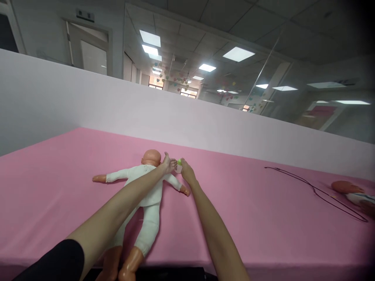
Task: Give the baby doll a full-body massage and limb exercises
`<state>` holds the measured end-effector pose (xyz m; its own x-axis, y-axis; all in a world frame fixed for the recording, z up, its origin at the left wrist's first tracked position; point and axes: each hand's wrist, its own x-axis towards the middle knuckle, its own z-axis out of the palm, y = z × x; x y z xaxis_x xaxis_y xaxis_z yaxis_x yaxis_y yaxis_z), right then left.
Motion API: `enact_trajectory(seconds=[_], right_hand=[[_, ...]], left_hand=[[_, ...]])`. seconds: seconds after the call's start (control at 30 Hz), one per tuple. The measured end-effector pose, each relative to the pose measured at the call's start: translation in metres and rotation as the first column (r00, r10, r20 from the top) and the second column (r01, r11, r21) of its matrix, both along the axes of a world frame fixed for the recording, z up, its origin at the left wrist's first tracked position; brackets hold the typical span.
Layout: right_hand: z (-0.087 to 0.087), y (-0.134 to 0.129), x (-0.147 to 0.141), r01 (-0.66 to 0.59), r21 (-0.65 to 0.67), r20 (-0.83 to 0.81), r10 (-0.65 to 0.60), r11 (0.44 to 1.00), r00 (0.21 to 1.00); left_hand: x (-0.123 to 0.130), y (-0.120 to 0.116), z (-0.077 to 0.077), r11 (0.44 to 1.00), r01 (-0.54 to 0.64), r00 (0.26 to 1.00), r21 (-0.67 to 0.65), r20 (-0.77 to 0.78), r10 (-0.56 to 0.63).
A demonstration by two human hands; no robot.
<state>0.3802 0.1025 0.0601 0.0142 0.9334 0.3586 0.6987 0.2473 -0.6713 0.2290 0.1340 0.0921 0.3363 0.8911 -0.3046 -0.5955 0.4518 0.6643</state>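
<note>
A baby doll in a white suit [152, 195] lies stretched out on the pink-covered table [234, 218], with its bald head [151, 157] away from me and no face showing. My left arm passes over its body. Beside the doll's head, my left hand [168, 163] is open, thumb up and fingers stretched out towards a small clear bottle with a green top [179, 167]. My right hand [187, 171] is closed round that bottle from the right. The two hands are close together above the doll's arm; whether the left fingertips touch the bottle is hard to make out.
At the right, a thin dark cord [310, 185] lies looped on the pink cover, near a second doll [348, 188] cut off by the frame edge. A low white wall [187, 121] runs along the table's far side, with glass above it.
</note>
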Motion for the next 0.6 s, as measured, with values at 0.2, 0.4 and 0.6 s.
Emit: enact_trajectory(seconds=[0.2,0.4,0.6], right_hand=[[0.022,-0.019,-0.069,-0.096,0.194,-0.043,0.106,0.976,0.993],[0.057,-0.045,-0.167,-0.217,0.447,-0.017,0.251,0.868,0.968],[0.056,-0.069,-0.194,-0.225,0.324,-0.123,0.277,0.919,0.953]], left_hand=[[-0.036,-0.026,0.035,0.969,0.070,0.997,0.238,-0.029,-0.065],[-0.078,-0.075,0.046,0.891,-0.120,0.993,0.439,0.031,0.118],[-0.122,-0.085,0.052,0.847,-0.102,0.994,0.521,0.030,0.101]])
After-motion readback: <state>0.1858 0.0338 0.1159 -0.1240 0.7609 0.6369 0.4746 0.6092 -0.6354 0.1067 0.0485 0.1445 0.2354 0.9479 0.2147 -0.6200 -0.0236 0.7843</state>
